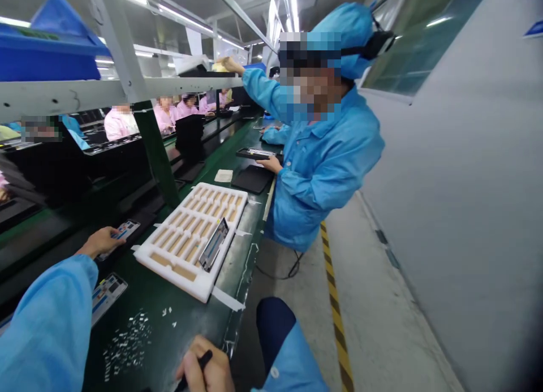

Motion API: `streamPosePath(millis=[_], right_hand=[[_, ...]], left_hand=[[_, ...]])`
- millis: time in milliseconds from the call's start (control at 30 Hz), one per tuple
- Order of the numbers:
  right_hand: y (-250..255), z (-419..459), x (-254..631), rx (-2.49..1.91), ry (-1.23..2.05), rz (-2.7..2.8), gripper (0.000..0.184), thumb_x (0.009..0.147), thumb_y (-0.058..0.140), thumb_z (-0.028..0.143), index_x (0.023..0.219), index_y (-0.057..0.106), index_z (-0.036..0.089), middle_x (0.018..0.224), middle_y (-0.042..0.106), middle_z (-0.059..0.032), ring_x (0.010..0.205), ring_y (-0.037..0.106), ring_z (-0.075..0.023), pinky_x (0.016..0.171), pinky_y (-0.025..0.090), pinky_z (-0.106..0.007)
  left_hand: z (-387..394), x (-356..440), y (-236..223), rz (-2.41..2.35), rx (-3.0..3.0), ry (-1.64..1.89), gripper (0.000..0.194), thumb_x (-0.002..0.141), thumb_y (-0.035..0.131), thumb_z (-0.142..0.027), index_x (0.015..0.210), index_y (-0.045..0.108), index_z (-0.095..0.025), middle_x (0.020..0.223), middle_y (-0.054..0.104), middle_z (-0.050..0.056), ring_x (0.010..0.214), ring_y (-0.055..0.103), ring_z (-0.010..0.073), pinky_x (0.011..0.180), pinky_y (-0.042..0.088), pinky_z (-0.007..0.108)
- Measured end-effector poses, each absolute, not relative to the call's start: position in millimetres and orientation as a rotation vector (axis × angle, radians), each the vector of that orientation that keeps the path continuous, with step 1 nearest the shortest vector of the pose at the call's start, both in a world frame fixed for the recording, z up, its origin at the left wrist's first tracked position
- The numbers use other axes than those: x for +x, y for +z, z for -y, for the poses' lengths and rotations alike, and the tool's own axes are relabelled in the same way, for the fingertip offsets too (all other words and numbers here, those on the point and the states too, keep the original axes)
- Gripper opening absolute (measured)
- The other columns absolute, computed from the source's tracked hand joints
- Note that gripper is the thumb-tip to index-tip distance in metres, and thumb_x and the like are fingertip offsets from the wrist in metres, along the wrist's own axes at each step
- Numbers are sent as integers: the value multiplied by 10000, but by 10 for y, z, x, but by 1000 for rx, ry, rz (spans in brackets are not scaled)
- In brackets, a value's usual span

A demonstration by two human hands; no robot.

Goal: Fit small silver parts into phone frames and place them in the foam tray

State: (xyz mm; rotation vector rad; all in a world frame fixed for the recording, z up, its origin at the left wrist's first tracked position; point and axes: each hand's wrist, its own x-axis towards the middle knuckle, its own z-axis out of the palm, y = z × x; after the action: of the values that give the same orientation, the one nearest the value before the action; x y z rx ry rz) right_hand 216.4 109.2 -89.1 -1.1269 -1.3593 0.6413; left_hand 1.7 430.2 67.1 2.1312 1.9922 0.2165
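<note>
My left hand (100,242) lies on a smartphone (123,237) with a printed film on its screen, its fingers over the phone's near end. My right hand (204,366) grips a black pen-like tool (199,367) at the bottom of the view, with its tip hidden. Between my hands is a white foam tray (169,267) with rows of slots, and a dark-framed phone (214,245) lies tilted across it. A second phone (107,297) lies near my left sleeve. Several tiny white pieces (127,341) are scattered on the dark green belt (241,262) near my right hand.
A co-worker in a blue smock (322,171) stands across the belt, one hand on a black pad (253,179). Workers in pink (165,113) sit along the far line. A steel shelf (72,95) crosses overhead, carrying a blue bin (51,58). Yellow-black tape (335,318) marks the floor.
</note>
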Motion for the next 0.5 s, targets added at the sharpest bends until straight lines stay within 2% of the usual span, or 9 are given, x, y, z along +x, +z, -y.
streamPosePath(millis=[133,300,500], right_hand=[[-914,-1107,2139,-1122,644,1358,775,1177,252,569,721,761,202,692,714,-66,595,722,-163,572,496,-259],[-933,-1066,2107,-1112,681,1320,725,1175,291,553,729,749,209,706,710,-58,623,720,-174,613,523,-276],[-849,-971,2097,-1244,597,1173,532,1179,402,449,888,790,231,869,757,-61,850,765,-203,805,581,-286]], left_hand=[[-4164,422,695,-1979,2173,292,371,1023,730,-405,1316,681,-183,1334,707,84,1163,720,274,978,624,478],[-3711,1491,491,-1563,2325,399,339,1047,697,-422,1281,692,-177,1271,735,84,1083,741,232,944,638,452],[-3192,2289,288,-1401,2423,500,343,1043,706,-405,1301,684,-181,1272,733,86,1076,741,229,941,639,454]])
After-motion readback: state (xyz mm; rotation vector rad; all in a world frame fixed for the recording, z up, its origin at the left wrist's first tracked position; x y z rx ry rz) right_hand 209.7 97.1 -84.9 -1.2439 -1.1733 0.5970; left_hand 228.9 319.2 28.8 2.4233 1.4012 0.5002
